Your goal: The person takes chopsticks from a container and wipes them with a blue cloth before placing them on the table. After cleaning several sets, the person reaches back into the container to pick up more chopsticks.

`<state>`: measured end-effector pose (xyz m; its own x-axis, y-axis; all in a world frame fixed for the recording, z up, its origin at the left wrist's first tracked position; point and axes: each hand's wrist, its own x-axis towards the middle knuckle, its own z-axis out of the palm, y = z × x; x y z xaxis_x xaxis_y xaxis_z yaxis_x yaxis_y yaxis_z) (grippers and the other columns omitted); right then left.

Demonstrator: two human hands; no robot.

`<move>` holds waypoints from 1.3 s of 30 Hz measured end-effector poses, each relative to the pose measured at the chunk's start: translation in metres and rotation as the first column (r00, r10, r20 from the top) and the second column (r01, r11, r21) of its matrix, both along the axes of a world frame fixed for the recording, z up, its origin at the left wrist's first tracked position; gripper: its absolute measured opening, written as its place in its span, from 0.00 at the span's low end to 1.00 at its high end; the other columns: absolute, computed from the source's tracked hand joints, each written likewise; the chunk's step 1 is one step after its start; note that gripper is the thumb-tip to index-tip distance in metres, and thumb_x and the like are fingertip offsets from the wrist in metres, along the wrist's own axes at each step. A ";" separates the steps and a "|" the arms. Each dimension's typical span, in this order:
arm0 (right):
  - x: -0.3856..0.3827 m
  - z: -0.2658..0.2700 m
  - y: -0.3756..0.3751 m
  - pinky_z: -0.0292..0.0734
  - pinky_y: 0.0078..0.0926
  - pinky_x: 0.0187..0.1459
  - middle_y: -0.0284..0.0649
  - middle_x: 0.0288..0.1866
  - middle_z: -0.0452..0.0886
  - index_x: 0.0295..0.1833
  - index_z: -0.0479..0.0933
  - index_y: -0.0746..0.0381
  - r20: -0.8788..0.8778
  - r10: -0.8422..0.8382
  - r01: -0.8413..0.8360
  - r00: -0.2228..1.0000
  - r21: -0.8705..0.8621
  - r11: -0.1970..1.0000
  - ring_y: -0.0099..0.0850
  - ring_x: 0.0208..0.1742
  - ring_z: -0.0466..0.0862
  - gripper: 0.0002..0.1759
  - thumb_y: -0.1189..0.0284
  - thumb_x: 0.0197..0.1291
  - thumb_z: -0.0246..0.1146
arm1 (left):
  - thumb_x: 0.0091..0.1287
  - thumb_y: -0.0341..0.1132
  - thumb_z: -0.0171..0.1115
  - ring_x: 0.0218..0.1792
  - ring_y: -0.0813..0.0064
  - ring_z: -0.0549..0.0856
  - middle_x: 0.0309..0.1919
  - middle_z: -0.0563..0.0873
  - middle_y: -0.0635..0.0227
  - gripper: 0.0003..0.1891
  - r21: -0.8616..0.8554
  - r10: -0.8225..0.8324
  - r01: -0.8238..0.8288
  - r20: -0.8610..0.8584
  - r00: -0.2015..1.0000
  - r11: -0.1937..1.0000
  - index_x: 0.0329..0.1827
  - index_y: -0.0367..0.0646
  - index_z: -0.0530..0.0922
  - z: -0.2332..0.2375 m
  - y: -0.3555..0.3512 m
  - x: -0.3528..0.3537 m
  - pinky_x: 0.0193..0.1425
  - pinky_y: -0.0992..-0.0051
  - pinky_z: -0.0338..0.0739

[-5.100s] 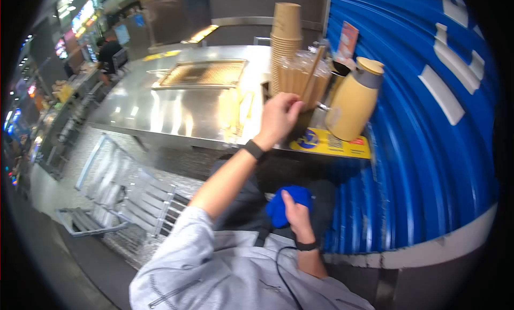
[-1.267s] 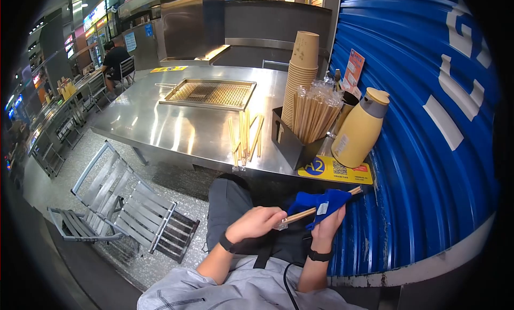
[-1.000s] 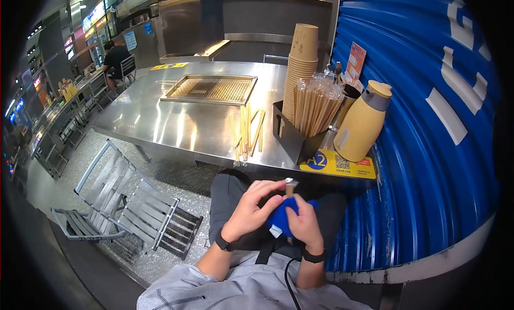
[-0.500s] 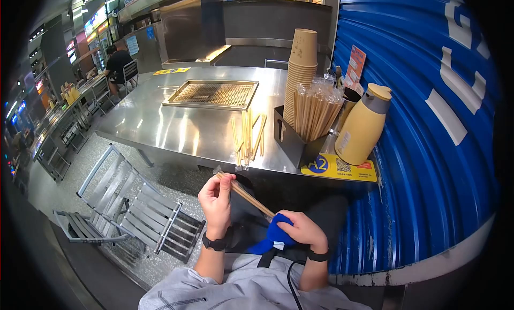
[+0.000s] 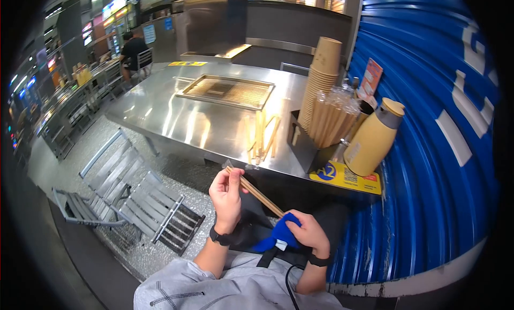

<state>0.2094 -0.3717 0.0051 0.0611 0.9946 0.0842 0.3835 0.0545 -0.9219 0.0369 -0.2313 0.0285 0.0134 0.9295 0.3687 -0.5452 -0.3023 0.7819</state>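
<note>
Over my lap, a pair of wooden chopsticks (image 5: 263,197) slants down to the right. My left hand (image 5: 227,200) pinches their upper end, where a bit of clear wrapper shows. A blue cloth (image 5: 282,231) with a white tag is gripped in my right hand (image 5: 308,232), bunched around the lower end of the chopsticks. The cloth hides that end. Beyond my hands, several more chopsticks (image 5: 261,134) lie loosely on the steel table (image 5: 160,109) near its front edge.
A dark caddy (image 5: 301,144) holds wrapped chopsticks (image 5: 333,117) and stacked paper cups (image 5: 321,80). Beside it stands a yellow jug (image 5: 373,141) on a yellow sign (image 5: 357,182). A grill grate (image 5: 230,90) is set in the table. Slatted chairs (image 5: 147,203) stand left; a blue corrugated wall (image 5: 415,213) rises right.
The camera has turned and tilted, so the table and its things sit farther right in view. Both hands keep their hold on the chopsticks and cloth, with little visible movement.
</note>
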 end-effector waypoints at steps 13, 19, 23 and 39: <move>0.001 0.002 -0.004 0.73 0.25 0.58 0.44 0.57 0.77 0.67 0.66 0.68 -0.591 -0.314 0.553 0.743 0.279 0.785 0.28 0.55 0.78 0.23 0.66 0.73 0.53 | 0.75 0.34 0.54 0.39 0.78 0.84 0.40 0.85 0.64 0.09 0.107 -0.073 0.091 -0.166 0.983 0.990 0.46 0.36 0.78 -0.004 -0.012 0.008 0.46 0.76 0.80; -0.040 -0.007 0.024 0.71 0.38 0.59 0.54 0.56 0.78 0.60 0.71 0.68 -0.010 -0.408 0.374 0.913 0.423 0.826 0.47 0.58 0.77 0.19 0.77 0.65 0.52 | 0.68 0.26 0.59 0.40 0.71 0.85 0.38 0.84 0.59 0.06 0.262 -0.206 0.336 -0.422 0.883 0.905 0.44 0.32 0.80 -0.008 -0.047 0.034 0.47 0.77 0.78; -0.037 -0.027 0.029 0.77 0.37 0.45 0.53 0.40 0.83 0.50 0.75 0.68 0.006 -0.430 0.390 0.903 0.408 0.826 0.49 0.43 0.84 0.13 0.79 0.61 0.52 | 0.71 0.26 0.57 0.44 0.78 0.83 0.42 0.84 0.63 0.06 0.141 -0.311 0.382 -0.366 0.877 0.913 0.43 0.31 0.80 -0.017 -0.033 0.028 0.51 0.77 0.78; -0.023 -0.011 0.019 0.75 0.24 0.36 0.45 0.31 0.81 0.52 0.76 0.66 -0.076 -0.199 0.210 0.977 0.200 0.957 0.27 0.32 0.82 0.12 0.78 0.65 0.55 | 0.74 0.36 0.56 0.39 0.77 0.84 0.38 0.87 0.63 0.11 -0.040 -0.335 0.334 -0.202 0.920 0.942 0.47 0.37 0.77 -0.011 -0.024 0.020 0.47 0.77 0.78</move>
<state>0.1869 -0.3531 -0.0058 0.2718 0.9218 0.2765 0.3560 0.1706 -0.9188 0.0574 -0.2554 0.0170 0.3980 0.8594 0.3209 -0.4434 -0.1260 0.8874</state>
